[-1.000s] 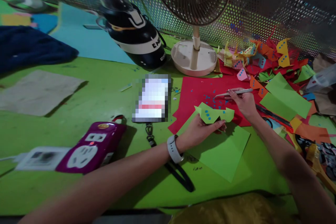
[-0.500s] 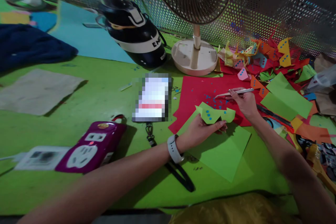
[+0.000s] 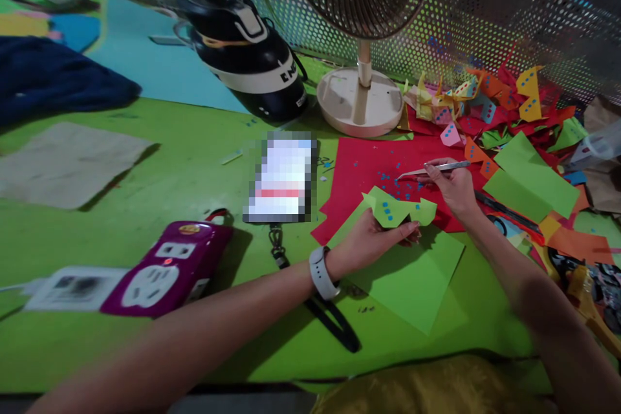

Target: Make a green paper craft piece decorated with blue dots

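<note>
My left hand (image 3: 373, 239) is closed on a folded green paper piece (image 3: 394, 208) that carries small blue dots on both of its ends. Between the fingers of my right hand (image 3: 453, 187) are metal tweezers (image 3: 444, 167), their tips pointing left, low over a red paper sheet (image 3: 356, 171). Tiny blue bits (image 3: 395, 168) lie scattered on that sheet around the tips; whether the tips grip one is too small to tell. Beneath my left hand a larger green sheet (image 3: 417, 291) overlaps the red one.
A heap of folded coloured papers (image 3: 485, 103) lies at the back right, by a fan base (image 3: 359, 107). Left of my hands are a phone (image 3: 281, 178) with a strap, a black bottle (image 3: 257, 71) and a purple power socket (image 3: 169, 265). Yellow-handled scissors (image 3: 582, 284) rest at the right.
The view has shifted very slightly. Both hands keep nearly the same place, with the tweezer tips still over the blue bits and the folded paper still held.
</note>
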`<state>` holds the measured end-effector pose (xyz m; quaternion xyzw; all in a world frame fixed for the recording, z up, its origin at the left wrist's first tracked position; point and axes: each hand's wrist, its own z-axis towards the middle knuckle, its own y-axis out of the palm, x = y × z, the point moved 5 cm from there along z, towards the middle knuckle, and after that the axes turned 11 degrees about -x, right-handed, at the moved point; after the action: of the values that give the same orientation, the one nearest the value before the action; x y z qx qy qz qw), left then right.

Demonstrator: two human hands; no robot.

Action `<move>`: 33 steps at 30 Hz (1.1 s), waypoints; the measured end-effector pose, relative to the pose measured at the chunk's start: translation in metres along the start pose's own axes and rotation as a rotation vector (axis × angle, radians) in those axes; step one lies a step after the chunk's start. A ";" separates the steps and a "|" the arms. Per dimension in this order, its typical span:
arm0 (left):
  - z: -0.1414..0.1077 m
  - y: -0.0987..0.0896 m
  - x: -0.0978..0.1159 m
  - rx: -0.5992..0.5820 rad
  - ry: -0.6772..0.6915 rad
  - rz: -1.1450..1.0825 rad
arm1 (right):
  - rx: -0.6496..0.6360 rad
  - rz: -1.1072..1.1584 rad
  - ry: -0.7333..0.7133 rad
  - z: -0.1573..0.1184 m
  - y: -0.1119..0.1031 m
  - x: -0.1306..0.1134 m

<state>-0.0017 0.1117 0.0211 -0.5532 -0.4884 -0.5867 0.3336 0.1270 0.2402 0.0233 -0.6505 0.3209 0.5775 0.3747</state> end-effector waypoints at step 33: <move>0.000 0.000 0.000 -0.009 -0.016 0.018 | -0.012 -0.027 -0.016 0.002 0.002 0.000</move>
<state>-0.0018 0.1117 0.0206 -0.5639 -0.4832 -0.5814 0.3324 0.1246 0.2410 0.0228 -0.6522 0.3058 0.5795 0.3813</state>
